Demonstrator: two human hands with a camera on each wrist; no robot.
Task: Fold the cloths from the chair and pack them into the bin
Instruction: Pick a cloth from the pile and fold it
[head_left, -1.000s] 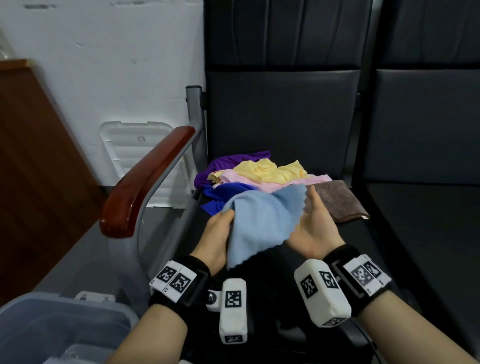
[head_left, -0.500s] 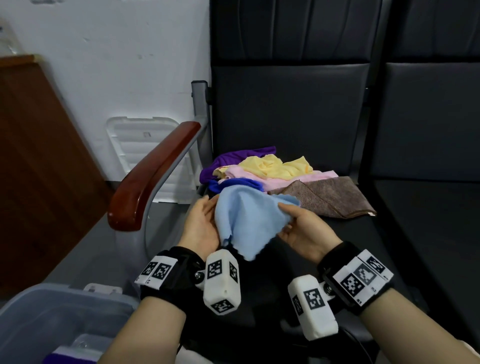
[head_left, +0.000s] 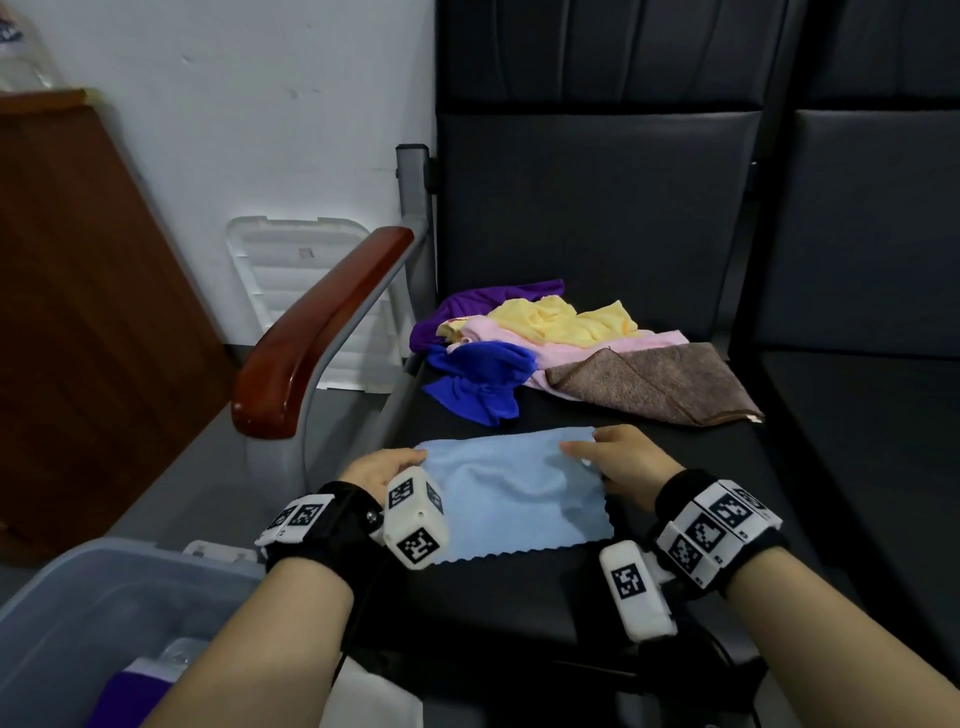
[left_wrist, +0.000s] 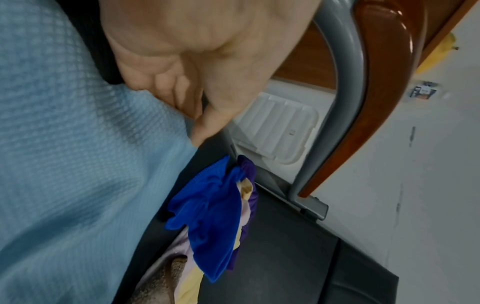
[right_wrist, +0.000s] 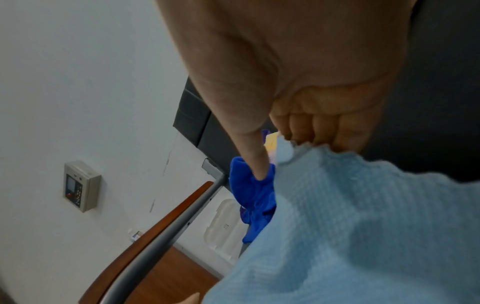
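A light blue cloth (head_left: 514, 493) lies spread flat on the black chair seat (head_left: 519, 597), nearest me. My left hand (head_left: 410, 457) pinches its far left corner, with the fingers curled at the cloth's edge (left_wrist: 197, 123). My right hand (head_left: 582, 449) pinches the far right corner, fingers curled behind the scalloped edge (right_wrist: 298, 144) and thumb on top. Behind the blue cloth lies a loose pile: a royal blue cloth (head_left: 483, 384), purple (head_left: 467, 306), yellow (head_left: 561, 322), pink (head_left: 623, 348) and a brown one (head_left: 660, 384). The grey bin (head_left: 62, 613) stands at the lower left.
A wooden armrest (head_left: 322, 332) on a grey metal frame runs along the seat's left side. A white plastic lid (head_left: 291, 270) leans on the wall behind it. The bin holds a purple cloth (head_left: 130, 696). A second black seat (head_left: 872, 441) adjoins on the right.
The light blue cloth was held up bunched between both hands. It has come down towards me and now lies spread flat on the seat, with my hands apart at its far corners.
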